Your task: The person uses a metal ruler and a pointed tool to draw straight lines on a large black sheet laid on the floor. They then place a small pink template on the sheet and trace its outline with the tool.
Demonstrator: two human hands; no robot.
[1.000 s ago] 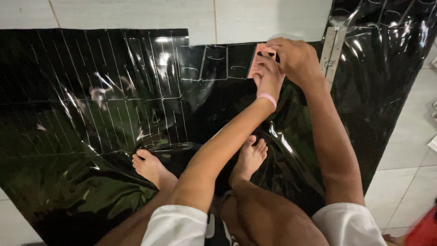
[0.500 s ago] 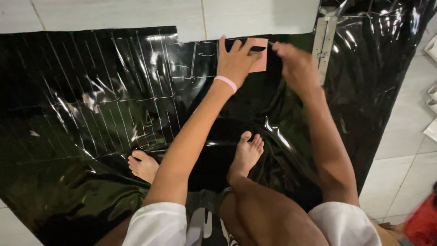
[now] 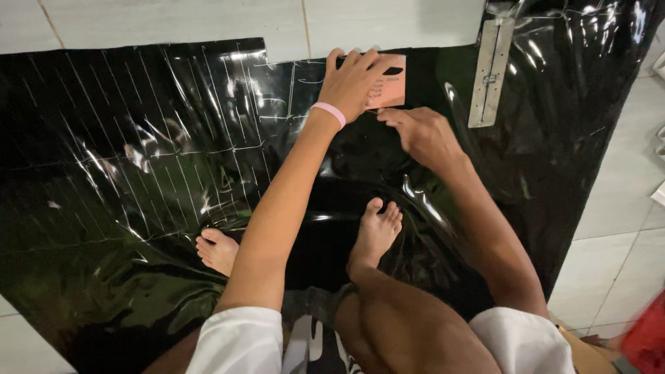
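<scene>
Pink card [image 3: 388, 88] partly under left hand [image 3: 357, 82]

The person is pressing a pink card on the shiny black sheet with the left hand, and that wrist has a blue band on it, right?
Not quite. The band is pink, not blue, as the head view shows. The rest holds: the left hand presses the pink card flat on the shiny black sheet.

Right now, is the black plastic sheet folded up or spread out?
Spread out: the black plastic sheet lies flat, wrinkled, across the tiled floor.

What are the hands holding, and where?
The left hand presses flat on the pink card, covering its left part. The right hand pinches something at the card's lower edge; what cannot be told.
</scene>
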